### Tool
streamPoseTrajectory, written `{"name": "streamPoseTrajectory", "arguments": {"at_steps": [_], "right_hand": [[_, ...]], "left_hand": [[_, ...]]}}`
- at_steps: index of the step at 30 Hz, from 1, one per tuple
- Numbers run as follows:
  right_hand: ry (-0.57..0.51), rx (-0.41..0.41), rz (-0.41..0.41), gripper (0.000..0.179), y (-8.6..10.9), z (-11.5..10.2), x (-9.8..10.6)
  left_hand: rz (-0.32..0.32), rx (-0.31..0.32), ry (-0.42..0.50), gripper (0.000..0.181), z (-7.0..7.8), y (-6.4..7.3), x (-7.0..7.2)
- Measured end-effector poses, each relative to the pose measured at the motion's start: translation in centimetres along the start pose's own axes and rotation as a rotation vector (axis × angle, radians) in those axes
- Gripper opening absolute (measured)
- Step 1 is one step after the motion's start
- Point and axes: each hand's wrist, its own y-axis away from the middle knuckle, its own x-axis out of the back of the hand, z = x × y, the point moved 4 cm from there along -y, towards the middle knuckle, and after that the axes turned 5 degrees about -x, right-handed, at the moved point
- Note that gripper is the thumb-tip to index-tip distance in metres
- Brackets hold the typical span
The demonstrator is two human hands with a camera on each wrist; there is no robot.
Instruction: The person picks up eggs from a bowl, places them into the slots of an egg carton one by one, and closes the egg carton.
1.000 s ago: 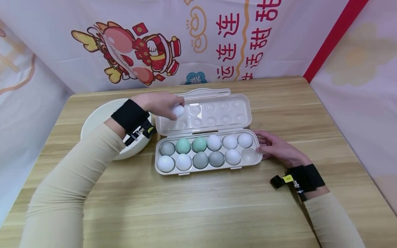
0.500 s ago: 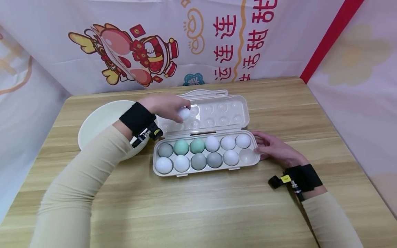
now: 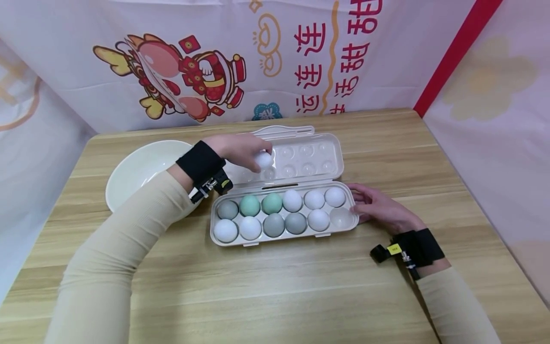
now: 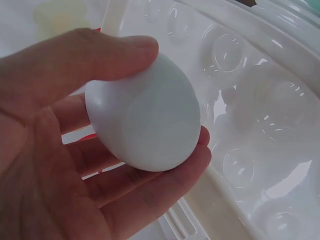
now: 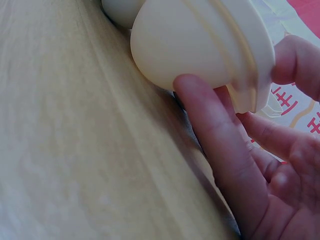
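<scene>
My left hand (image 3: 240, 149) holds a white egg (image 3: 264, 160) above the open lid (image 3: 333, 138) of a plastic egg box. In the left wrist view the thumb lies across the egg's upper side (image 4: 145, 115) and the fingers curl beneath it. My right hand (image 3: 380, 206) grips the right end of the egg box (image 3: 342, 218), thumb at the rim and fingers against the side, as the right wrist view shows. White, grey and green eggs fill the box in two rows; the front right cup holds none.
Left of the egg box stands a large white bowl (image 3: 133, 167), partly hidden by my left forearm. Both are on a wooden table (image 3: 275, 296). A printed cloth (image 3: 275, 57) hangs along the table's back edge.
My left hand has carried the white egg to the right, from the lid's left end further over the lid. My right hand has kept its grip on the box's right end.
</scene>
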Motion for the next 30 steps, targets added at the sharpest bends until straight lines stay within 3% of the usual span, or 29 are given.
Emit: {"name": "streamPoseTrajectory", "arguments": {"at_steps": [9, 17, 30], "right_hand": [[-0.006, -0.003, 0.004, 0.067, 0.1, -0.1, -0.1], [0.0, 0.033, -0.007, 0.068, 0.1, -0.1, -0.1], [0.003, 0.039, -0.013, 0.067, 0.0, 0.0, 0.0]], "left_hand": [[-0.017, 0.011, -0.028, 0.039, 0.3, -0.7, 0.3], [-0.015, -0.047, -0.056, 0.041, 0.9, -1.8, 0.6], [-0.024, -0.071, -0.06, 0.038, 2.0, -3.8, 0.5]]}}
